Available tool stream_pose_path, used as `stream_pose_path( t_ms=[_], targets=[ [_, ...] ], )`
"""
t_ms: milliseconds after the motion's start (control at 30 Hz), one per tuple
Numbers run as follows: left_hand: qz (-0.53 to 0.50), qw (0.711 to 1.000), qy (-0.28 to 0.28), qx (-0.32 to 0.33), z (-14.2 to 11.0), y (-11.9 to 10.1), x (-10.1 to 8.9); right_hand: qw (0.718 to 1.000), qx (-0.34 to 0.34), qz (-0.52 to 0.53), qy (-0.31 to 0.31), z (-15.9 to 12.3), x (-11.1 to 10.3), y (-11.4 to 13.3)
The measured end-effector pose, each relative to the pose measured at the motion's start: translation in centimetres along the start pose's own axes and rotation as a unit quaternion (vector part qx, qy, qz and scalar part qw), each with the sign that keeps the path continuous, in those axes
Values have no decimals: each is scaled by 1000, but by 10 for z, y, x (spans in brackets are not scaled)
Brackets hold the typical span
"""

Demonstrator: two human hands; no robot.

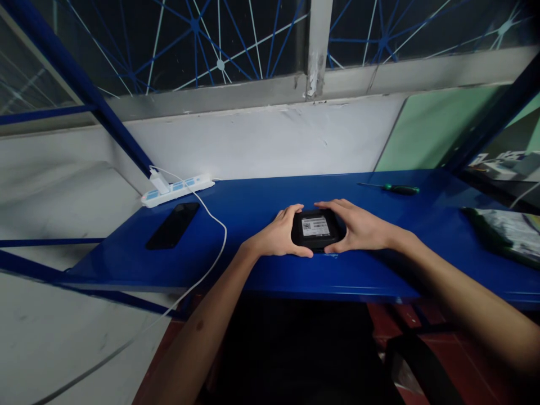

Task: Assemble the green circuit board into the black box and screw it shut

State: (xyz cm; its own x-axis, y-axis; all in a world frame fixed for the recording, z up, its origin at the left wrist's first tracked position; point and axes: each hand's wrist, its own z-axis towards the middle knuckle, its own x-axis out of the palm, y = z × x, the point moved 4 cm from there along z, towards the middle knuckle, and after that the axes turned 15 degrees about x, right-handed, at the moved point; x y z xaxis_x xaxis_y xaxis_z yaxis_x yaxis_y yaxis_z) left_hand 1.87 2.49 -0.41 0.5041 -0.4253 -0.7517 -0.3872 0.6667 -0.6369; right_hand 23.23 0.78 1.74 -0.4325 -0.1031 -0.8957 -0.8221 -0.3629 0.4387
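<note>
A small black box-shaped device [317, 241] with rounded corners and a white printed label [315, 226] on top is at the middle of the blue table [261, 275]. My left hand [283, 232] grips its left side, thumb along the near edge and fingers at the far edge. On the opposite side my right hand [358, 225] holds it the same way. The device's underside is hidden, so I cannot tell whether it rests on the table or is slightly lifted.
A black phone [174, 226] lies at the left, near a white power strip [179, 191] with a charger and white cable [220, 253]. At the back right lies a green-handled screwdriver [400, 189]. A plastic bag [506, 233] sits at the right edge.
</note>
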Motion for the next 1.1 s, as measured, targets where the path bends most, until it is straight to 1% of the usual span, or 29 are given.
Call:
stream_pose_path(
  t_ms=[200, 333, 467, 600, 700, 800, 967, 1100],
  targets=[
    [-42, 999, -24, 0, -1, 4, 2, 1000, -11, 5, -24, 1, -3, 1],
    [-49, 998, -34, 8, -2, 4, -1, 1000, -9, 4, -24, 1, -5, 0],
    [-52, 998, -28, -7, -4, 7, -4, 1000, -3, 12, -25, 1, -8, -3],
    [-39, 999, -18, -24, -8, 9, -10, 998, -5, 25, -50, 1, -15, -9],
    [-16, 999, -9, -34, -15, 11, -19, 998, 5, 19, -67, 2, -19, -14],
    [7, 998, 1, -55, -26, 16, -33, 997, 16, 13, -72, 3, -20, -19],
    [40, 995, 14, -87, -50, 25, -60, 998, 28, -1, -64, 5, -19, -21],
    [58, 988, 32, -138, -72, 34, -79, 998, 32, -11, -61, 5, -17, -21]
  ],
)
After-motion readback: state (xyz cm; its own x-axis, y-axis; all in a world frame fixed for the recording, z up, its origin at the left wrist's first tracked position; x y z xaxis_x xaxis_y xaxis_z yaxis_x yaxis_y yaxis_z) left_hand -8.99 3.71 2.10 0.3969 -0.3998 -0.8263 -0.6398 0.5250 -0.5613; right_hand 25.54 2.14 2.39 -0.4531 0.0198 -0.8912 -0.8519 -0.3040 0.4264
